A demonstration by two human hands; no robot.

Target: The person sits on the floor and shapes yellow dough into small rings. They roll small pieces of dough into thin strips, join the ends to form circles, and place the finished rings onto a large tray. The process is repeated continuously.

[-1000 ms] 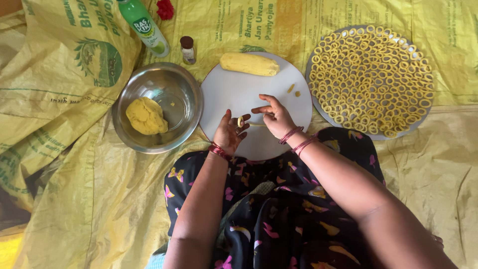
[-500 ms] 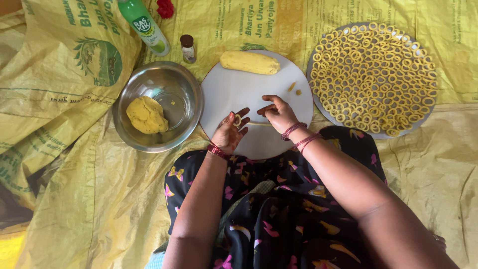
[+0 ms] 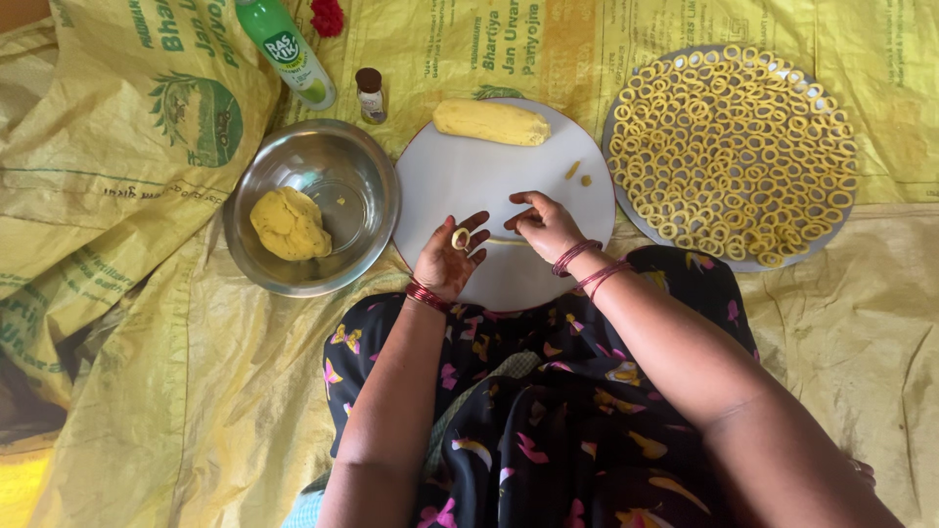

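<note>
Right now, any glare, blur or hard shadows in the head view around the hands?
Head view: soft, even daylight, no hard shadows; mild glare on the steel bowl rim and inner wall. The left hand, with a dough ring on its palm, and the right hand are sharp, no motion blur. The white round board is bright but not blown out. The bottom left corner falls into dark shadow.

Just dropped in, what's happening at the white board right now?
A seated person is shaping yellow dough into small rings. The left hand lies palm-up at the edge of the round white board with one dough ring on its fingers. The right hand rests on the board over a thin dough strand. A dough log lies at the board's far side, a dough lump sits in the steel bowl, and the tray on the right is packed with rings.
</note>
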